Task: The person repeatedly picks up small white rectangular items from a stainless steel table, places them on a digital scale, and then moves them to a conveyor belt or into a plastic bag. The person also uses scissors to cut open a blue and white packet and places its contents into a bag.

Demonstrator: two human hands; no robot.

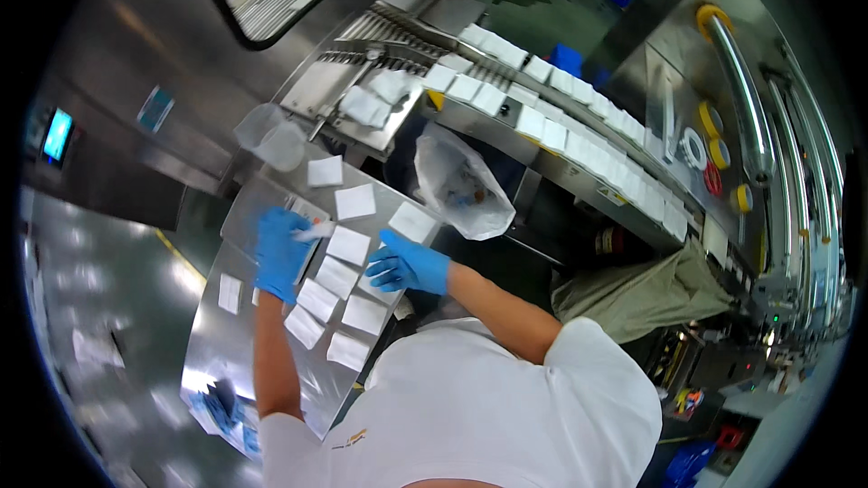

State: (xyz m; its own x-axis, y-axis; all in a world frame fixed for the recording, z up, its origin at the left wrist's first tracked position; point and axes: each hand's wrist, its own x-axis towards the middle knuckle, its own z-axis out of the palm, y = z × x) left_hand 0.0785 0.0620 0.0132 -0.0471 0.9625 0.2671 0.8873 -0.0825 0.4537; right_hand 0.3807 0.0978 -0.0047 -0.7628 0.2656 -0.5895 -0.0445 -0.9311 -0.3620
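Observation:
My left hand [278,255], in a blue glove, is at the left part of a metal table. Its fingers are closed, and a crumpled white piece of thin material [314,232] sticks out on its thumb side. Under and beside that hand lies a flat device or box [309,211] with a pale top, partly hidden. My right hand [409,267], also blue-gloved, hovers at the table's right edge over folded white square pads [348,245]; its thumb and fingers are apart with nothing visible between them. Several more such pads [355,201] are spread in loose rows between my hands.
The metal table [210,337] carries clear plastic containers [273,137] at its far end and blue crumpled material [221,411] near its lower left. A clear bag [461,183] hangs right of it. Beyond, a conveyor [565,172] carries rows of white pads alongside machinery.

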